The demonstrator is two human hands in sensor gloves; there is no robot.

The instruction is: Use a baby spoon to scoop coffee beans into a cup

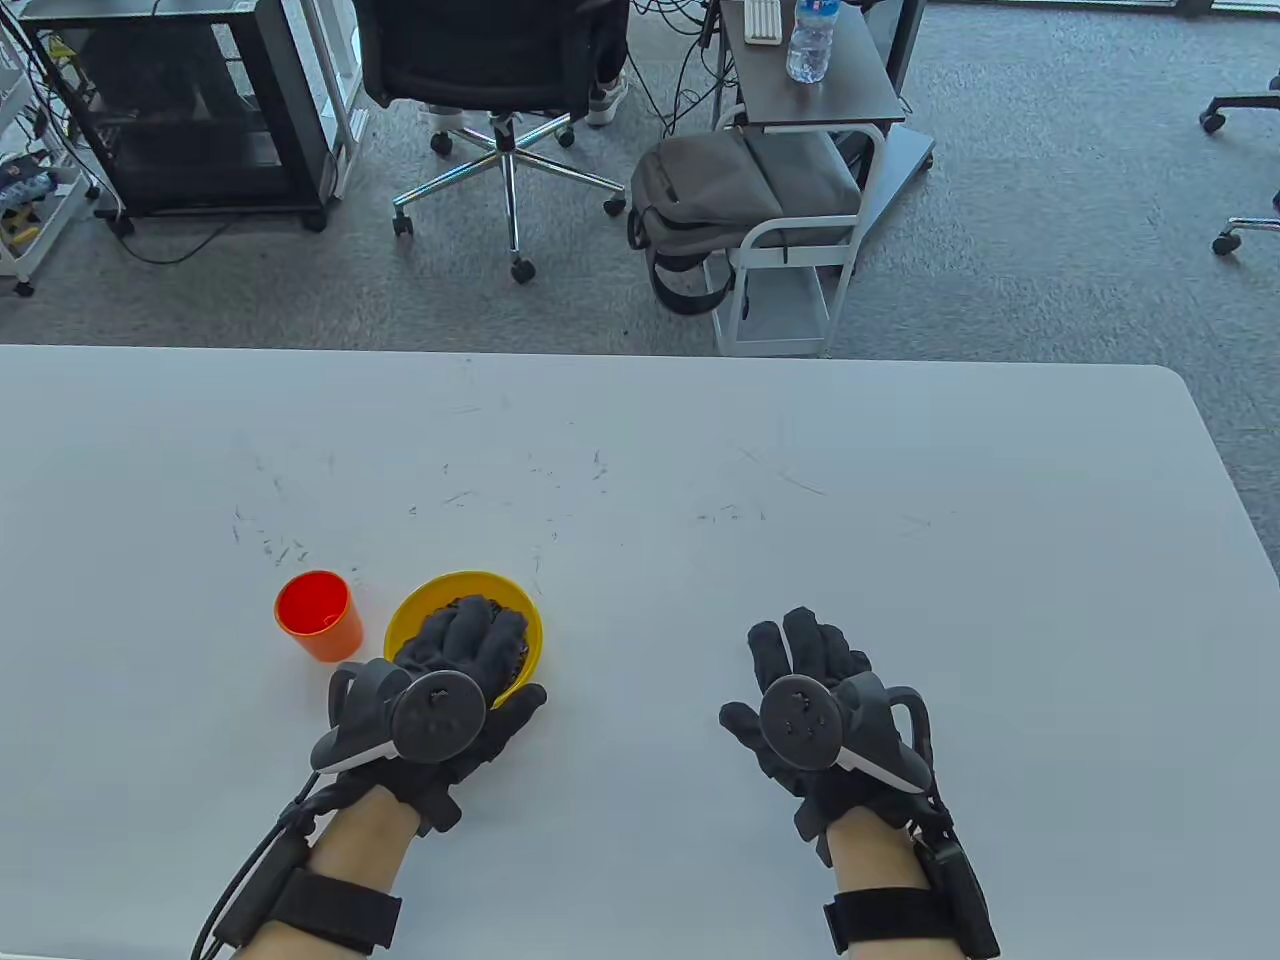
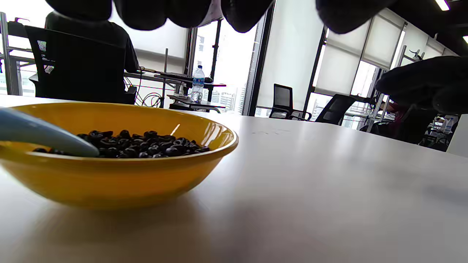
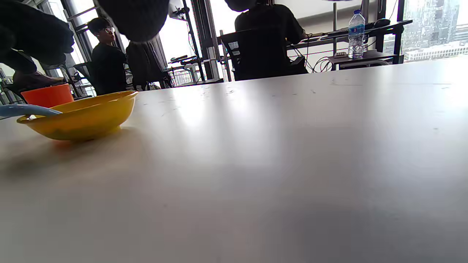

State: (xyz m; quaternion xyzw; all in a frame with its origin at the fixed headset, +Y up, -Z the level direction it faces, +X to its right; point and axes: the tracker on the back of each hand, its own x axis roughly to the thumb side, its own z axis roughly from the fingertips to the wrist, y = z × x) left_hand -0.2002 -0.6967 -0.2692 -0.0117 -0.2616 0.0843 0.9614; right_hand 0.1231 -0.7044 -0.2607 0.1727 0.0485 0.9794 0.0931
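A yellow bowl [image 1: 450,590] of dark coffee beans [image 2: 146,144] sits at the front left of the white table, with an orange cup [image 1: 318,615] just left of it. A light blue baby spoon [image 2: 36,133] lies in the bowl, resting over its rim. It also shows in the right wrist view [image 3: 25,109], but my hand hides it in the table view. My left hand [image 1: 500,655] hovers over the bowl, fingers spread, holding nothing that I can see. My right hand [image 1: 770,670] lies open and empty on the table, well right of the bowl [image 3: 84,117].
The table's far edge [image 1: 600,352] and rounded right corner [image 1: 1185,385] bound the surface. Beyond it are an office chair [image 1: 500,60], a grey backpack [image 1: 700,200] and a side cart with a water bottle [image 1: 810,40].
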